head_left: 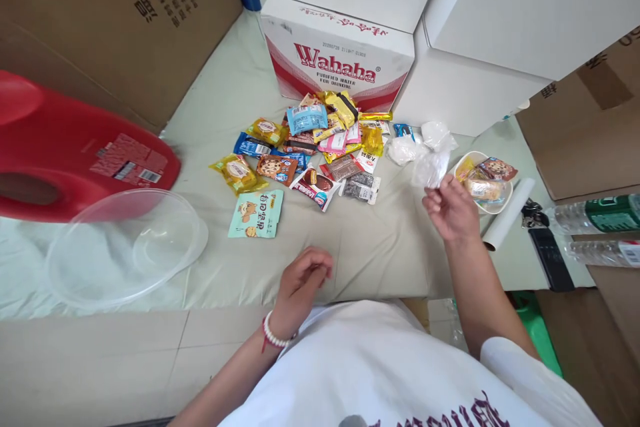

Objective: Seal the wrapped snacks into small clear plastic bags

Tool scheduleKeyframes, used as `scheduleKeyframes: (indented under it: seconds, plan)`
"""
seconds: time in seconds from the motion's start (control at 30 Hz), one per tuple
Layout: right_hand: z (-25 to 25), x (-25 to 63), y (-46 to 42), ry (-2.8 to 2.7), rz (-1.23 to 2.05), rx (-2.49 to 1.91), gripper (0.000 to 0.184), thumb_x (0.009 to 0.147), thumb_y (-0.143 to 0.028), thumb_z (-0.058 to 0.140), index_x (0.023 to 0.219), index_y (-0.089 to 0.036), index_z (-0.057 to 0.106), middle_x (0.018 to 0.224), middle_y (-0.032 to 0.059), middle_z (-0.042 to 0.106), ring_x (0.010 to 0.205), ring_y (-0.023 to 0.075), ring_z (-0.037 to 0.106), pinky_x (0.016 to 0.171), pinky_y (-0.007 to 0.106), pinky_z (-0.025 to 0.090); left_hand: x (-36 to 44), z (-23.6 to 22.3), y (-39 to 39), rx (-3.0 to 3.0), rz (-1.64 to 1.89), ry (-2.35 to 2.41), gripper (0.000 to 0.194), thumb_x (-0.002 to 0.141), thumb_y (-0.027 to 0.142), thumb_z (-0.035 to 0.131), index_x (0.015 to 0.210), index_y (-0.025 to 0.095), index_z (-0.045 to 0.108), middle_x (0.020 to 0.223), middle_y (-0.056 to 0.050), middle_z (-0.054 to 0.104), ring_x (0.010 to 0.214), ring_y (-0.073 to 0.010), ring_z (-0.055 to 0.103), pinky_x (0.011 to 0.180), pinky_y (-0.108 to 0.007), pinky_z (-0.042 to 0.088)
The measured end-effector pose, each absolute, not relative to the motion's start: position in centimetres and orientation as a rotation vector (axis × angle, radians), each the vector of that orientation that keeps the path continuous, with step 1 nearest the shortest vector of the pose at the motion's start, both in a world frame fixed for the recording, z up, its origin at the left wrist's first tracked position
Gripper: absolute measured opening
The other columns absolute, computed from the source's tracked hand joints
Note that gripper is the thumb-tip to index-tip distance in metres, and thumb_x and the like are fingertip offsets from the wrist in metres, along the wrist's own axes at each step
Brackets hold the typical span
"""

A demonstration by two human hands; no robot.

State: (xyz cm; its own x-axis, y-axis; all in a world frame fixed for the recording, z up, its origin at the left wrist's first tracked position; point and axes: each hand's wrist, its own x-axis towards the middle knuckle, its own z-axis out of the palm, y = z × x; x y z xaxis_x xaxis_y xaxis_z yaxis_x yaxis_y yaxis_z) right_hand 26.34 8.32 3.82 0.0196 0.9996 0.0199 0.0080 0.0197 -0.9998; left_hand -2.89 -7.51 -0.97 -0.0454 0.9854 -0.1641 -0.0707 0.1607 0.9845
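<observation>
My right hand (451, 210) is raised over the right side of the pale green cloth (350, 240) and pinches a crumpled clear plastic bag (431, 167). My left hand (301, 280) hovers low near the cloth's front edge, fingers curled in with nothing visible in them; a bead bracelet is on its wrist. A heap of several snack packets (320, 140) lies in the middle of the cloth. A mint green packet (257, 213) lies apart, nearer to me. A small white bowl (506, 199) to the right of my right hand holds a few packets.
A large clear plastic bowl (125, 247) sits at the left, beside a red container (65, 153). A Wahaha water carton (340, 53) and white boxes (500, 27) stand behind the snacks. Cardboard boxes (115, 20) flank both sides. Water bottles (595, 217) and a white roll (507, 213) lie right.
</observation>
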Motion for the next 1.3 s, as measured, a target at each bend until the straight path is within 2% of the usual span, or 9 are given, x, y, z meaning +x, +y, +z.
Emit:
scheduleKeyframes:
  seconds: [0.1,0.27,0.43,0.5,0.6,0.73,0.9,1.17,1.3]
  plan:
    - [2.7,25.0,2.4,-1.408,1.138,-1.212,0.022,0.096,-0.044,0.059,0.085,-0.027,0.052,0.069,-0.0023,0.045,0.06,0.0156,0.05,0.056,0.03,0.046,1.0,0.1,-3.8,0.62,0.993,1.025,0.025,0.086,0.044,0.066,0.091,0.019,0.064,0.081,-0.001,0.064,0.058,-0.0094,0.056,0.046,-0.02,0.036]
    - [0.9,24.7,-2.8,-2.074,0.812,-1.182,0.014,0.099,-0.024,0.051,0.1,-0.026,0.065,0.107,0.01,0.065,0.096,0.0232,0.063,0.08,0.039,0.055,5.1,0.8,0.2,0.53,0.841,0.924,0.058,0.074,0.074,0.069,0.088,0.018,0.061,0.076,0.0,0.06,0.057,-0.0097,0.055,0.043,-0.019,0.032]
    - [0.4,26.0,-3.4,-2.07,0.845,-1.207,0.017,0.098,-0.025,0.054,0.106,-0.027,0.069,0.112,0.009,0.068,0.1,0.0242,0.064,0.085,0.04,0.056,6.2,-0.2,-0.3,0.758,0.928,0.997,0.049,0.068,0.059,0.082,0.069,0.018,0.055,0.06,0.007,0.048,0.054,-0.0074,0.041,0.052,-0.021,0.033]
    - [0.5,26.0,-3.2,-1.84,0.958,-1.318,0.014,0.099,-0.035,0.057,0.098,-0.026,0.068,0.097,0.0069,0.068,0.087,0.0216,0.065,0.075,0.035,0.056,6.3,-0.6,-0.9,0.866,0.96,1.078,0.043,0.073,0.053,0.08,0.068,0.018,0.055,0.06,0.006,0.048,0.056,-0.0082,0.041,0.055,-0.023,0.033]
    - [0.6,25.1,-2.6,-1.402,1.3,-1.422,0.03,0.097,-0.053,0.058,0.088,-0.024,0.063,0.071,-0.0004,0.059,0.058,0.0146,0.052,0.05,0.026,0.045,6.6,-0.8,-1.8,1.185,1.029,1.265,0.028,0.08,0.039,0.074,0.067,0.019,0.06,0.063,0.004,0.052,0.06,-0.0109,0.046,0.06,-0.025,0.037]
    - [0.3,23.1,-1.6,-1.152,1.566,-1.312,0.039,0.086,-0.06,0.07,0.082,-0.022,0.061,0.069,-0.0029,0.058,0.052,0.0107,0.046,0.046,0.024,0.039,6.8,-0.6,-2.5,1.462,1.071,1.281,0.016,0.085,0.036,0.069,0.077,0.021,0.068,0.072,-0.001,0.062,0.069,-0.0153,0.055,0.068,-0.028,0.045]
    - [0.1,23.0,-0.7,-1.072,1.603,-1.224,0.034,0.085,-0.054,0.073,0.087,-0.02,0.067,0.065,-0.004,0.057,0.054,0.0109,0.05,0.055,0.026,0.043,6.2,-0.9,-2.5,1.116,1.045,1.181,0.03,0.09,0.048,0.066,0.086,0.019,0.074,0.076,-0.002,0.066,0.072,-0.0157,0.059,0.071,-0.029,0.048]
    - [-1.0,26.4,-1.0,-0.914,1.531,-1.242,0.029,0.086,-0.049,0.074,0.086,-0.021,0.066,0.067,-0.004,0.055,0.06,0.011,0.048,0.057,0.024,0.04,5.7,-1.8,-1.5,0.591,1.186,1.2,0.038,0.063,0.044,0.09,0.078,0.016,0.069,0.06,0.005,0.059,0.056,-0.0079,0.05,0.055,-0.021,0.039]
    - [-1.8,28.6,-1.9,-0.988,1.53,-1.324,0.028,0.088,-0.048,0.072,0.086,-0.021,0.066,0.066,-0.004,0.055,0.059,0.0112,0.048,0.057,0.025,0.039,5.3,-1.2,-1.2,0.504,1.181,1.16,0.041,0.06,0.043,0.093,0.075,0.016,0.065,0.066,0.003,0.063,0.056,-0.0064,0.049,0.054,-0.019,0.038]
